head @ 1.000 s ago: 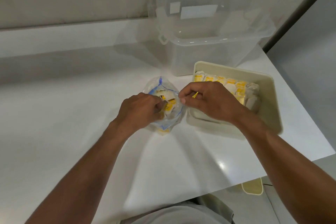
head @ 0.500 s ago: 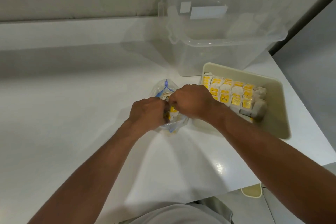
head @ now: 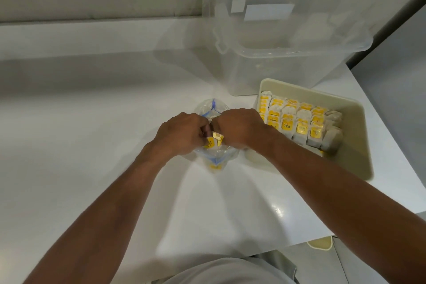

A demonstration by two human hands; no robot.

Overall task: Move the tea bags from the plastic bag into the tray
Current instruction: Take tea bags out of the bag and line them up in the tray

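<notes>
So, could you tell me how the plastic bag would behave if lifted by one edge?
Probably floppy: the plastic bag looks thin and crumpled between the left hand and right hand. Likely light; the tea bags inside could shift or spill.

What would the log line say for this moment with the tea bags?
left hand: grips loose tea bags | right hand: fingers hidden in plastic bag | tray: rows of tea bags
</notes>
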